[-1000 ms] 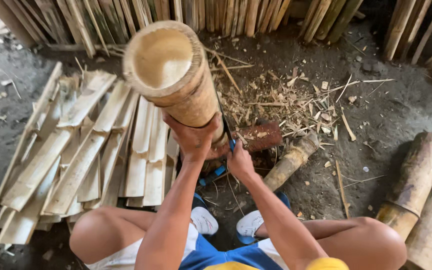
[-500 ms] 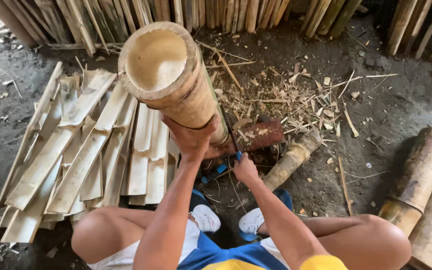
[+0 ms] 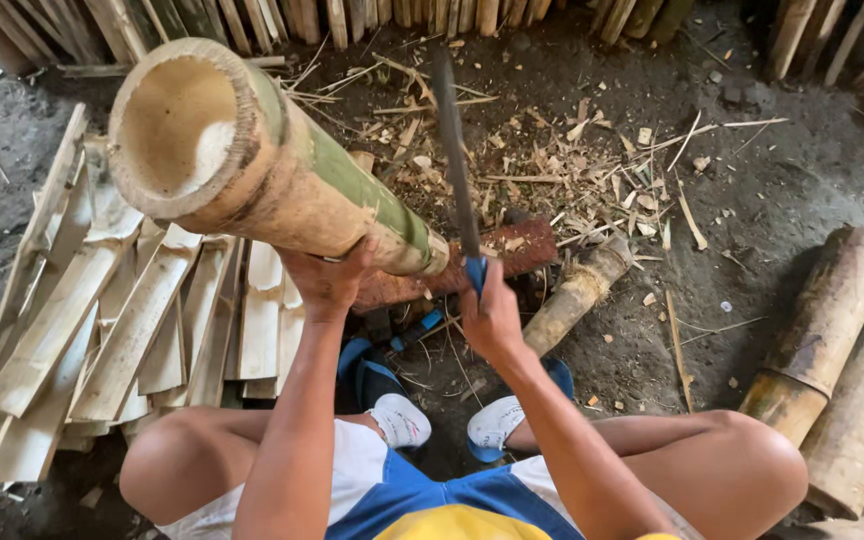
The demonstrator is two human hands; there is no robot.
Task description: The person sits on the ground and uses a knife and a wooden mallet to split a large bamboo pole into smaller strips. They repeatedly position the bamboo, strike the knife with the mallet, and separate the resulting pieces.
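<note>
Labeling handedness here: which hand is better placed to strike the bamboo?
Right, likely. The right hand grips the raised blade by its blue handle; the left hand is occupied propping the tilted bamboo culm from below.

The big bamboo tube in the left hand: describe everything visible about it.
The bamboo tube is a thick, hollow section, pale tan inside and at its cut rim, with green skin along one side and brownish patches. Its open end tilts up toward the camera; the lower end rests on a reddish-brown block. The left hand grips it from below near that end. The right hand holds a blue-handled blade upright just beside it; contact cannot be told. Split bamboo slats lie behind it.
</note>
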